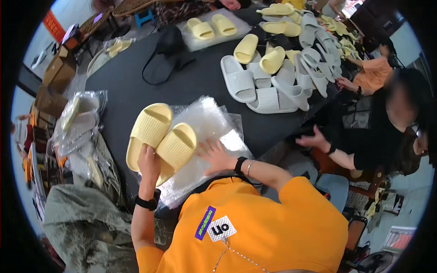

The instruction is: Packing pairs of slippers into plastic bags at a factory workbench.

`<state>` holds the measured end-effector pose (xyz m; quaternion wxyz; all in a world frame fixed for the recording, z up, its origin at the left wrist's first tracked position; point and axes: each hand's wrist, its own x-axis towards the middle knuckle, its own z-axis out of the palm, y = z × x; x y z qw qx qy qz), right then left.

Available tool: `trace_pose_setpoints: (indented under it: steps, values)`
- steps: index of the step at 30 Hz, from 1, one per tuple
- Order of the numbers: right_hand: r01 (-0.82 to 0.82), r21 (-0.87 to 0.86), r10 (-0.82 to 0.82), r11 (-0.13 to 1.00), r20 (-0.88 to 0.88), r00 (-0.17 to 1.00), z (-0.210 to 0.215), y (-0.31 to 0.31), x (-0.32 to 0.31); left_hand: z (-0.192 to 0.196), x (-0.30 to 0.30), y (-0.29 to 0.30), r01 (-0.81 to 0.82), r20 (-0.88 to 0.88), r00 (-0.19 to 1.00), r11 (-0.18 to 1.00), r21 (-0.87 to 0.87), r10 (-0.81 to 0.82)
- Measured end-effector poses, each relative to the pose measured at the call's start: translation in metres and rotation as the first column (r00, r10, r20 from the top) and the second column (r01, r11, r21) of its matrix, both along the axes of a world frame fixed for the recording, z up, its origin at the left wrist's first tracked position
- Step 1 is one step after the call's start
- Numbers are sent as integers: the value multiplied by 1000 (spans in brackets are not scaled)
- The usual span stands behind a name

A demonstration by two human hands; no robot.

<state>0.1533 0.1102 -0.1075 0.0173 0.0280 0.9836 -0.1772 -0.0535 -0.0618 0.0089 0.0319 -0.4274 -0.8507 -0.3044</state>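
Observation:
A pair of yellow slide slippers (176, 148) is held over the near part of the dark table, my left hand (149, 159) closed on their inner edges where the two meet. Beneath and to the right of them lies a stack of clear plastic bags (200, 116), shiny and slightly crumpled. My right hand (217, 157) rests flat on these bags with its fingers spread, just right of the slippers. The left hand's fingertips are partly hidden by the slippers.
Grey slippers (238, 78) and yellow ones pile up at the table's (114, 91) far right. A black bag (168, 45) with a strap lies beyond. Bagged slippers (77, 118) sit at the left above a grey-green sack (82, 227). A person in black (378, 123) reaches in from the right.

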Motion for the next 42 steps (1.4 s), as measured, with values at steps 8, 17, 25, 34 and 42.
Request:
trace_pose_setpoints:
  steps: [8,17,25,34,42]
  values:
    - [3,-139,9,990,89,996,-3,1,-3,41,1,193,640,-42,760,759,-118,-648]
    - [34,-211,-84,977,-232,969,-29,16,-4,59,15,160,631,347,666,747,211,-660]
    - [51,-731,54,680,119,991,91,-18,-46,30,-44,50,-30,676,716,960,280,-175]
    - [25,-968,630,250,182,755,138,-130,-109,83,-84,-17,-524,691,687,505,686,-225]
    - [197,-980,640,-4,149,754,88,-139,-107,77,-72,-58,-641,727,681,406,651,-90]
